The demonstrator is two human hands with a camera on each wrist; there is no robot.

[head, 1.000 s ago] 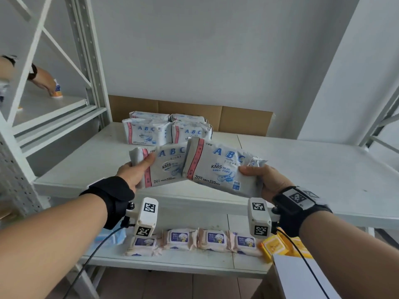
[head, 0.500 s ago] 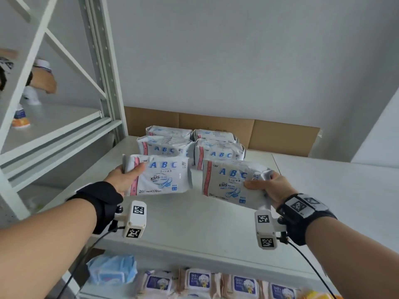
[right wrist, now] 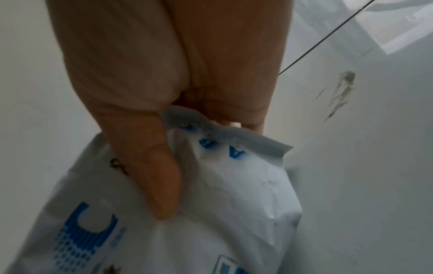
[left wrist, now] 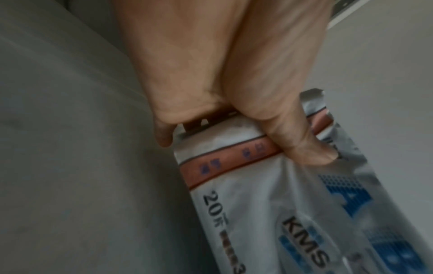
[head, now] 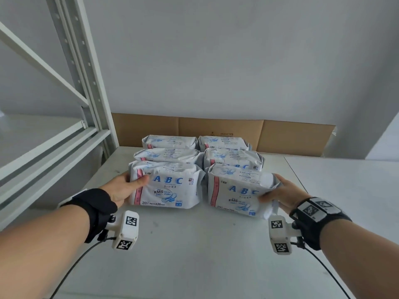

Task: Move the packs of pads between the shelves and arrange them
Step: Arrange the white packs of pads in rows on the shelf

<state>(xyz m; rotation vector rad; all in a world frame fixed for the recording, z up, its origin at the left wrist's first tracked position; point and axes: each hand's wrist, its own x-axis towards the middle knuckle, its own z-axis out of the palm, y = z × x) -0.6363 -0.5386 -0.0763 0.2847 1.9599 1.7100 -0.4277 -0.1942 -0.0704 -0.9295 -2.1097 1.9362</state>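
Two white packs of pads with blue ABC lettering stand at the front of two rows on the white shelf. My left hand grips the left end of the left front pack, thumb across its pink stripe. My right hand grips the right end of the right front pack, thumb on its face. Behind them stand several more packs, two rows deep. The right pack sits slightly tilted and nearer to me.
A brown cardboard sheet leans against the wall behind the packs. A grey-white shelf upright and side shelf boards stand at the left. Another white surface joins on the right.
Both hands carried their packs forward and down to the shelf, up against the packs standing there. The view rose, so the lower shelf dropped out of sight.
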